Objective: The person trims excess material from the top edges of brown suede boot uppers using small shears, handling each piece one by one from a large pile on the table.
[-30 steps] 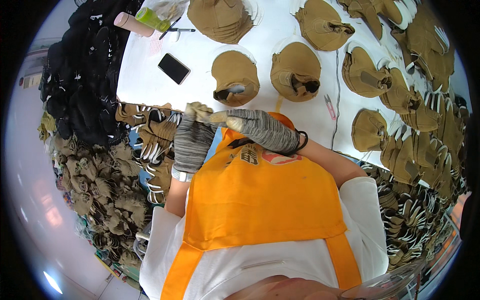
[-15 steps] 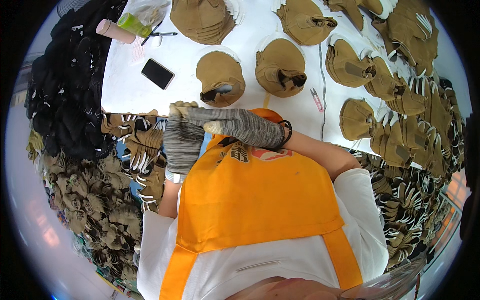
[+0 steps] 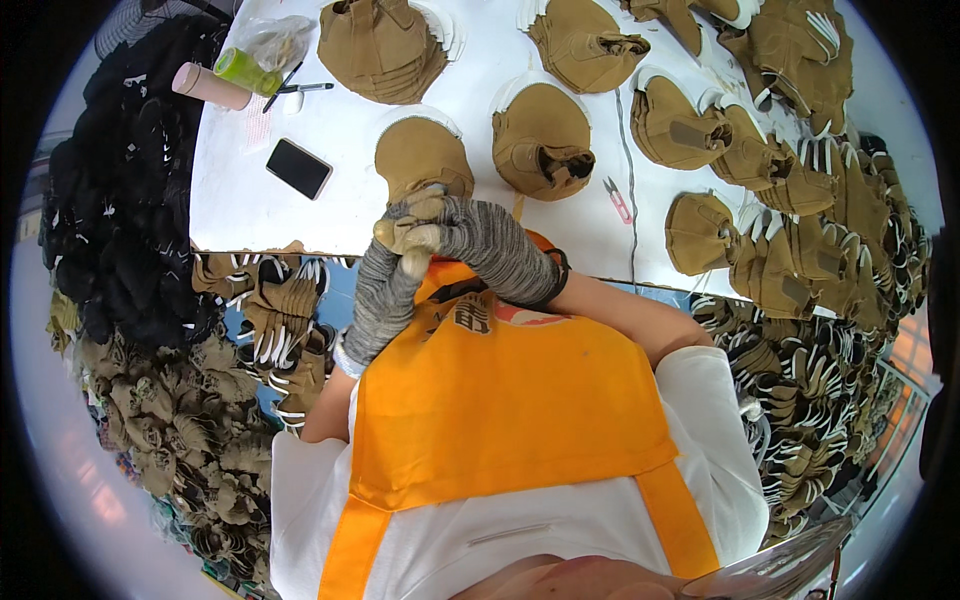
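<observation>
My left hand point(image 3: 385, 290) and my right hand point(image 3: 485, 240) wear grey knitted gloves with pale fingertips. They are clasped together at the table's near edge, fingers bent into each other, and no object shows between them. Just beyond the fingers lies a brown shoe upper point(image 3: 422, 155) with a white rim; the hands cover its near end. Right of it sits another brown upper point(image 3: 540, 135), its dark opening facing me.
The white table point(image 3: 320, 225) holds a phone point(image 3: 298, 168), red-handled thread snips point(image 3: 618, 200), a pink bottle point(image 3: 211, 86) and a pen point(image 3: 318, 87). Stacked brown uppers point(image 3: 385, 55) stand farther back, with more uppers point(image 3: 690, 125) at right. Black pieces point(image 3: 120, 190) heap at left.
My left hand has tilted right and its fingers have folded in with those of my right hand. The clasped hands now overlap the near upper. The table has shifted slightly left in view.
</observation>
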A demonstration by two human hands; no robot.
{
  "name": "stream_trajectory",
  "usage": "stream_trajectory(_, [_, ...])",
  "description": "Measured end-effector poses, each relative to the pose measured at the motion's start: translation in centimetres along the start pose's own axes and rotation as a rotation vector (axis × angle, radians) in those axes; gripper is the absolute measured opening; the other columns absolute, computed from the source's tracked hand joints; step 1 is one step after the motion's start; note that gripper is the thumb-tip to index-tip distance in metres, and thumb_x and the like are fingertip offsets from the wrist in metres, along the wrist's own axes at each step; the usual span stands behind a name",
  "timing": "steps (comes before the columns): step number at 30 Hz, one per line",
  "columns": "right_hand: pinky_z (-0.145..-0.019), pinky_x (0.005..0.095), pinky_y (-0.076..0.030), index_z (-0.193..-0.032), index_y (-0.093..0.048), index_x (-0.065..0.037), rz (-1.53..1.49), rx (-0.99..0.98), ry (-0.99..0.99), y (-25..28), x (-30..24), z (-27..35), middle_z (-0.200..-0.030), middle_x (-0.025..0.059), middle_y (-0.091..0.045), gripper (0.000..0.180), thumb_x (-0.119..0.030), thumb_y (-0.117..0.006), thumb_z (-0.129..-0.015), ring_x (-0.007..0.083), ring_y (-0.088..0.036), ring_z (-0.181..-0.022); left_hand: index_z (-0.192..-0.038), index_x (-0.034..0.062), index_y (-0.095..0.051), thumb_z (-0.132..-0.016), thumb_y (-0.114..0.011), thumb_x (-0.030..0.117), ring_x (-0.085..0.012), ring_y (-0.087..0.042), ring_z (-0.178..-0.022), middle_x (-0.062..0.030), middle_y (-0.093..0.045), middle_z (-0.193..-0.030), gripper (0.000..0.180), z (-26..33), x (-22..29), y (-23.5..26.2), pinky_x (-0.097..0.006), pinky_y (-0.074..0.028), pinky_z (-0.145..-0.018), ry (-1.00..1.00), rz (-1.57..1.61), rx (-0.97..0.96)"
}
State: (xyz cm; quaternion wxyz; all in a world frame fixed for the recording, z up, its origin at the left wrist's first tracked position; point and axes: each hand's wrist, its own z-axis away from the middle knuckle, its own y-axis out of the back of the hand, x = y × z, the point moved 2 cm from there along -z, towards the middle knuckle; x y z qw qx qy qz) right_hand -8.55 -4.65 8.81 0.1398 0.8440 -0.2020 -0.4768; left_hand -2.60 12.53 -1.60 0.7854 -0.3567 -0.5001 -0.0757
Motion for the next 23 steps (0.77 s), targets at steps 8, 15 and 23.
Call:
stream_trajectory(8, [-0.106,0.0328,-0.037,-0.14,-0.042,-0.011,0.294,-0.18,-0.122,-1.8,0.3,-2.1,-0.141,0.0119,-0.043,0.051,-0.006,-0.047,-0.09,0.025,-0.046,-0.126,-0.103,0.0015,-0.057,-0.102,-0.04,0.033,-0.0215,-0.06,-0.093,-0.0123,-0.063,-0.098,0.036,-2.5,10.8,-7.4,-0.034,-0.046,-0.094,-0.099,0.207,0.025])
stream_trajectory(15, [-0.087,0.0374,-0.046,-0.118,-0.059,-0.003,-0.508,-0.556,-0.214,5.7,-7.4,-4.7,-0.117,0.0113,-0.061,0.027,-0.012,-0.052,-0.094,0.0278,-0.057,-0.105,-0.096,0.011,-0.058,-0.099,-0.047,0.03,-0.0128,-0.054,-0.06,-0.0009,-0.059,-0.071,0.022,-6.8,13.0,5.0,-0.033,-0.053,-0.063,-0.235,0.678,0.294])
stream_trajectory(23, [-0.083,0.0296,-0.045,-0.108,-0.066,-0.006,-1.618,-0.418,0.182,7.1,-12.3,-6.8,-0.114,0.0075,-0.061,0.018,-0.01,-0.053,-0.095,0.0215,-0.054,-0.106,-0.11,0.0139,-0.056,-0.085,-0.061,0.055,-0.0164,-0.056,-0.075,-0.0052,-0.062,-0.097,0.048,-14.0,0.2,16.7,-0.03,-0.046,-0.051,-0.132,0.025,0.571])
